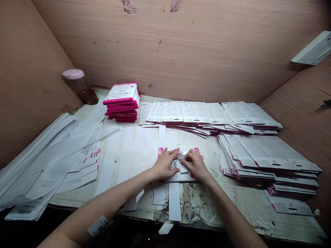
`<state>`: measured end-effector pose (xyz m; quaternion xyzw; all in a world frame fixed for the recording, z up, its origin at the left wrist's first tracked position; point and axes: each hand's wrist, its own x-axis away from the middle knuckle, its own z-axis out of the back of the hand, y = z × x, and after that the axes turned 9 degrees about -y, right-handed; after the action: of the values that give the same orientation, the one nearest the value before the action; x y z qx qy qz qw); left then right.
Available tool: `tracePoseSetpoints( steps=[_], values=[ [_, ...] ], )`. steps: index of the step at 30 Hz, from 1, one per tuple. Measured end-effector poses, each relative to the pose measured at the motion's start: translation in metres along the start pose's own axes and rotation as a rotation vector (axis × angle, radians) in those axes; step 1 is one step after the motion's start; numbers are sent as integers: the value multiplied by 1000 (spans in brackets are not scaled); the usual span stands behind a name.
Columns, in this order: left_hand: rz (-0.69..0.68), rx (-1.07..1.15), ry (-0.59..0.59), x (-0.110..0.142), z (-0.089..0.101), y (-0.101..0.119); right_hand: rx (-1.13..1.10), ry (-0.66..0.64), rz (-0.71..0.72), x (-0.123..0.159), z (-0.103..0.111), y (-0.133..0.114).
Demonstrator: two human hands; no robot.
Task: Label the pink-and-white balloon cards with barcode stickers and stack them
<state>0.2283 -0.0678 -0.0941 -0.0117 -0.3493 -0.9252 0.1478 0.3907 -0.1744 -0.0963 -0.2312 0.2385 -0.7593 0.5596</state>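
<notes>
A white card with pink edges and printed lettering (178, 174) lies flat on the table in front of me. My left hand (165, 163) presses on its left part, with the fingers reaching toward a small white paper piece (182, 163) folded or tucked on the card. My right hand (195, 163) rests on the right part, its fingertips gathered at that same piece. The hands nearly meet, and they hide much of the card. Long white paper strips (174, 201) lie beneath and beside it.
A tall stack of pink-edged cards (121, 103) stands at the back left. Overlapping rows of printed cards (207, 113) lie behind, with a large pile (266, 158) at the right. White paper sheets (51, 155) cover the left side. A pink-lidded jar (79, 86) stands in the corner.
</notes>
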Motion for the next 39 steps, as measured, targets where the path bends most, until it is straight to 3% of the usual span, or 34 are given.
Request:
tracePoseSetpoints(
  steps=[6,11,15,18,24,27,30,32,35,37,39],
  values=[
    [-32,54,25,2,-1,0,84,204,-31,9,-23,4],
    [-27,53,34,3,-2,-1,180,390,-51,-2,-32,10],
    [-19,-19,-15,3,-1,-4,318,406,-56,5,-30,1],
    [-27,-80,-108,2,3,-3,368,399,-19,37,-30,-4],
    [128,-111,-19,-18,29,9,483,449,172,99,-61,4],
    [158,-70,-24,-34,46,7,478,531,160,100,-69,7],
    [191,20,-22,-38,57,2,439,561,141,94,-61,4],
    [197,106,-42,-34,62,1,320,590,81,93,-54,-2],
    [170,322,-58,-22,68,9,-141,715,-74,92,-47,-15],
    [174,780,-13,-14,68,21,-566,710,-98,88,-44,-24],
    [198,1102,0,-7,63,35,-937,601,-39,84,-38,-32]
  ],
)
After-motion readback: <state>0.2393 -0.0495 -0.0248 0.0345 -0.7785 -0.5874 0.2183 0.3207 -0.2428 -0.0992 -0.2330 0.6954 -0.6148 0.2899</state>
